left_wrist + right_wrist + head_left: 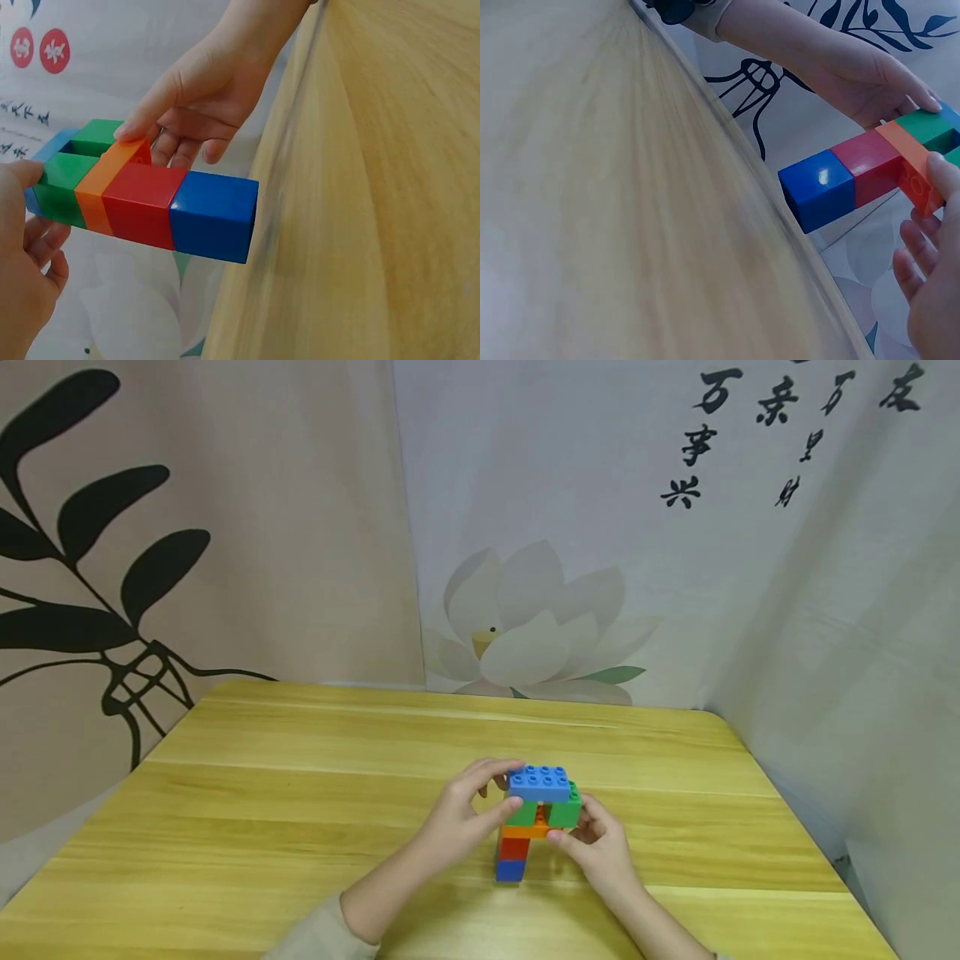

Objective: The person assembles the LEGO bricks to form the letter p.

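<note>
Both hands hold one upright stack of toy building bricks. At its bottom is a dark blue brick (511,870), with a red brick (514,848) above it. An orange brick (112,169) comes next to the red and juts out to one side. Two green bricks (565,812) stand side by side on the orange, bridged by a light blue studded brick (540,783). My left hand (459,814) grips the upper left, thumb on the left green brick, fingers behind. My right hand (606,853) pinches the right side, thumb at the orange brick's end; its fingertips are partly hidden.
The stack is over a wooden table (300,793) whose far edge runs along a hanging cloth (300,527) printed with leaves, a lotus and characters. A second fabric wall (862,652) borders the right side.
</note>
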The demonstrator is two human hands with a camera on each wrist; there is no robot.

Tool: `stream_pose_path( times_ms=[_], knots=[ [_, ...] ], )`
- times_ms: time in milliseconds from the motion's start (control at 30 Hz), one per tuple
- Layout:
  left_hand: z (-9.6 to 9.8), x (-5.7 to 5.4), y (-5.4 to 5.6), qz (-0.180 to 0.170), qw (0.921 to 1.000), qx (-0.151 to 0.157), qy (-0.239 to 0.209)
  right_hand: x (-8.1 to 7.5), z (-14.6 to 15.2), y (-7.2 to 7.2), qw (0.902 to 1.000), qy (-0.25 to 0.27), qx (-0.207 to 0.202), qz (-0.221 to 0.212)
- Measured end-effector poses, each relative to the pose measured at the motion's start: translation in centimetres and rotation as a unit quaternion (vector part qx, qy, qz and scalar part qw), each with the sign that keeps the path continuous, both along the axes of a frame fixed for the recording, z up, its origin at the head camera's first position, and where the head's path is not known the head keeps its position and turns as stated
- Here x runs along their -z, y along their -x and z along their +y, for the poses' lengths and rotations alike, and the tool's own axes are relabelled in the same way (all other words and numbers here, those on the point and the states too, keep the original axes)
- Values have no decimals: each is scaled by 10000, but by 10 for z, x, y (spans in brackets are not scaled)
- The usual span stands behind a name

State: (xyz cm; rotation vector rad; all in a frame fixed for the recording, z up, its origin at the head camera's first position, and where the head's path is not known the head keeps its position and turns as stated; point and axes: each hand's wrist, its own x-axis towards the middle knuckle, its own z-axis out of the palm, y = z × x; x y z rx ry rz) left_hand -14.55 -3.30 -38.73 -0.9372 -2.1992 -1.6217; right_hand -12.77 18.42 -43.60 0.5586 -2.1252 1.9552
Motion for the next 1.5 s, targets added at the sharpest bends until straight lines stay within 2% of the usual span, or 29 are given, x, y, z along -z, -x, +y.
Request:
stream_pose_path(
  times_ms=[233, 367, 533, 600, 767, 967, 1267, 1500],
  knots=[
    [-2, -1, 4, -328, 9994, -46, -49, -1, -2, 0, 9999, -56, 19, -152],
    [-4, 1, 6, -687, 9976, -51, -108, 0, -2, 1, 9996, -161, -55, -225],
    [-5, 4, 9, -1043, 9943, -111, -204, 0, -2, 2, 9982, -286, -81, -530],
    [-5, 6, 10, -1163, 9929, -146, -191, 1, -1, 4, 9973, -266, -196, -658],
    [-5, 13, 15, -1558, 9874, -221, -181, 3, 3, 8, 9943, -134, -779, -711],
    [-5, 17, 17, -1988, 9789, -212, -431, 6, 5, 10, 9923, -334, -932, -743],
    [-6, 28, 23, -2123, 9761, -235, -408, 9, 7, 14, 9916, -417, -1055, -619],
    [-9, 36, 29, -2236, 9736, -160, -432, 12, 6, 17, 9904, -498, -871, -953]
  ],
)
